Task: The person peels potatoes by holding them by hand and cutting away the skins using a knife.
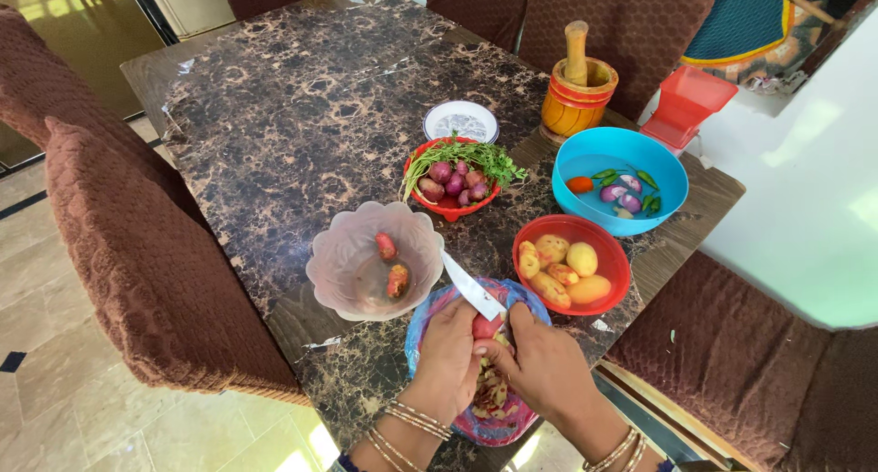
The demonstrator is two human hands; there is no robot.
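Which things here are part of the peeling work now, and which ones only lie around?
In use:
- left hand and right hand, holding the red-skinned potato
- knife
- peel bag
- bowl of peeled potatoes
- pink bowl

Lying about:
- mortar and pestle
- blue bowl
- onion bowl
- small white dish
- red scale

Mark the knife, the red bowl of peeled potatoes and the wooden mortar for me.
knife (471, 286), head view, middle of the white blade.
red bowl of peeled potatoes (615, 267), head view, right rim.
wooden mortar (572, 106), head view, front of its painted wall.
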